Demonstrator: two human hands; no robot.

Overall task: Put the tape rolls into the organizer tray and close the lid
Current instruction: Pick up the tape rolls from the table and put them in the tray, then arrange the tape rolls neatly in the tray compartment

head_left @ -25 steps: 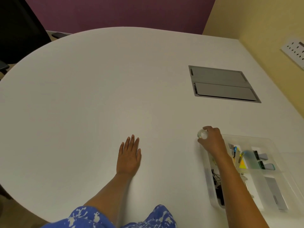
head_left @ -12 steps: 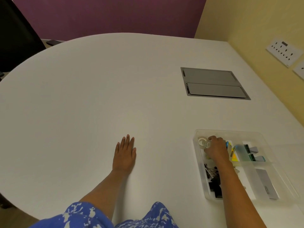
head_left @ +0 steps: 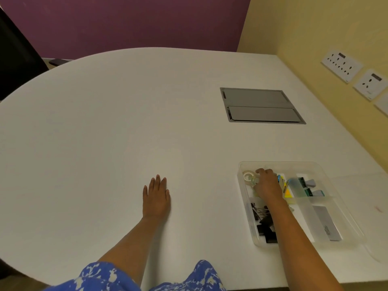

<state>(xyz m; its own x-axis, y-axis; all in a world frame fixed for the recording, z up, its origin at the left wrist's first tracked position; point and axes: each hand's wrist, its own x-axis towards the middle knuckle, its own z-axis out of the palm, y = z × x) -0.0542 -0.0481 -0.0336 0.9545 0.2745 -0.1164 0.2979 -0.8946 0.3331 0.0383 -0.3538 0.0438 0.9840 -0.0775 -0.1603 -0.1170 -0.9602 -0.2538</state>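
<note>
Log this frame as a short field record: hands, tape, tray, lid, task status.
left hand: flat on the table, palm down, holding nothing
right hand: inside the organizer tray, at the tape rolls
tape rolls: in the tray's far-left compartment
binder clips: near-left compartment
lid: seemingly the clear sheet right of tray, not on it
status: lid not yet closed

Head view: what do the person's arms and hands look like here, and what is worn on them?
Both forearms are bare up to the frame's bottom edge, with no sleeves reaching them. The left hand and right hand show no gloves, rings, watch or bracelets that I can make out. A blue garment with white blotchy print shows at the bottom edge.
</note>
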